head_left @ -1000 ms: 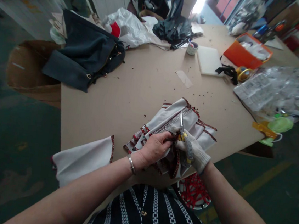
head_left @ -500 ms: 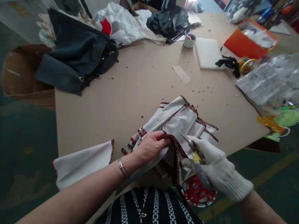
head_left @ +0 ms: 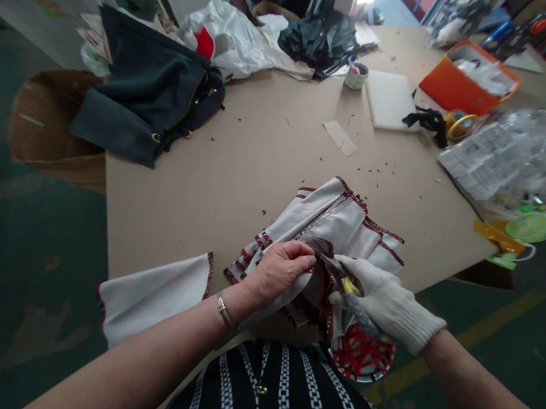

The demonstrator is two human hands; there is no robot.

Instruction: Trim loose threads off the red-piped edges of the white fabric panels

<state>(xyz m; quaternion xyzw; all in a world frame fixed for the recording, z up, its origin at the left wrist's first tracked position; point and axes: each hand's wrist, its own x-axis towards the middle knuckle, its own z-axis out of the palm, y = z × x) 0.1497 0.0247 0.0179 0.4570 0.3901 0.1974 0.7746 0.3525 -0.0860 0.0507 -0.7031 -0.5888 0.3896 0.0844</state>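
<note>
My left hand, bare with a bracelet at the wrist, pinches the brown-trimmed edge of a white fabric piece. Beneath it lies a pile of white fabric pieces with patterned brown-red edging. My right hand, in a white knitted glove, is closed around scissors with yellow on the handle. The scissor blades reach left to the trim beside my left fingertips; whether they are apart is blurred. A separate white fabric piece with the same trim lies at the table's left front edge.
Red strips fill a round container below my right hand. A dark bag lies at the back left beside a cardboard box. An orange box, a white board and clear plastic are farther right. Dark scraps dot the table.
My right hand has moved left, bringing the scissor blades onto the trim by my left fingers. The view has shifted slightly. My left hand keeps its pinch on the fabric.
</note>
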